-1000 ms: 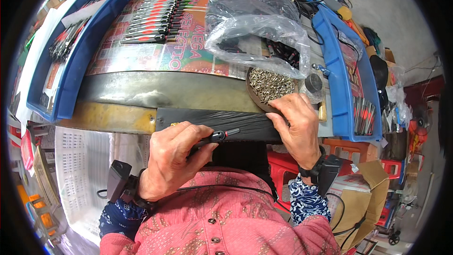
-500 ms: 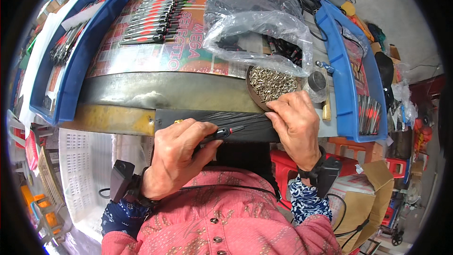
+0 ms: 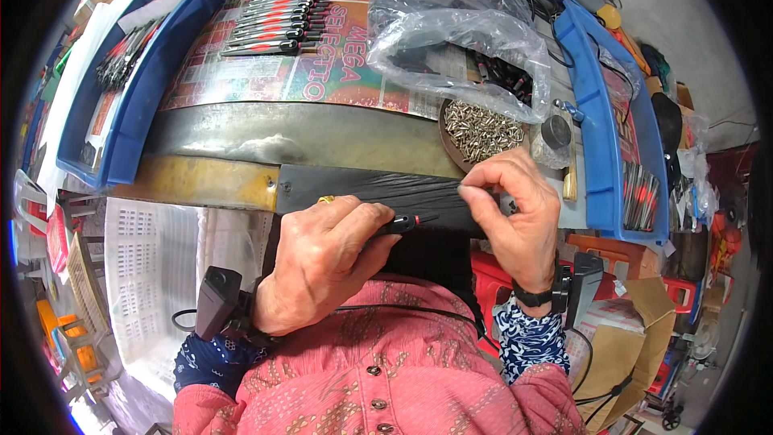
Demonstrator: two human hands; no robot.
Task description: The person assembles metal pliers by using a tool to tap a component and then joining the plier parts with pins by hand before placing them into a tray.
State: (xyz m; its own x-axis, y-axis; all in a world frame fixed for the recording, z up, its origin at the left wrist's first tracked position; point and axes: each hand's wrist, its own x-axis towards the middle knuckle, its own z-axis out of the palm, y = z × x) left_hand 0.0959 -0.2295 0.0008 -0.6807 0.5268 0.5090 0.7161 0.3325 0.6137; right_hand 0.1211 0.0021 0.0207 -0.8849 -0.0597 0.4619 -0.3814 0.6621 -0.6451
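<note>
We had the left hand (image 3: pixel 322 254) at the front edge of the tabletop (image 3: pixel 298 133), its thumb and fingers closed on a slim black part (image 3: pixel 398 225) whose thin dark tip pointed right. The part lay in the grasp just over the lower edge of a black strip (image 3: pixel 362 189), with the lap beneath. Our right hand (image 3: pixel 519 221) hovered near it, thumb and forefinger brought close together, though we could not tell whether a tiny piece sat between them. Just beyond those fingers stood a round brown dish (image 3: pixel 448 145) heaped with small metal pieces (image 3: pixel 483 130).

We judged the dish the weak spot: it sat close to the right hand, so a careless knuckle could have tipped it and scattered the pieces. A piece that small could easily have slipped from a fingertip pinch and dropped past the edge, where we would have struggled to find it. The black part risked turning in the left hand if the grasp loosened, since it looked smooth and narrow. The open clear bag (image 3: pixel 451 24) hung close over the dish; had a sleeve or hand snagged its film, it might have dragged pieces along.
</note>
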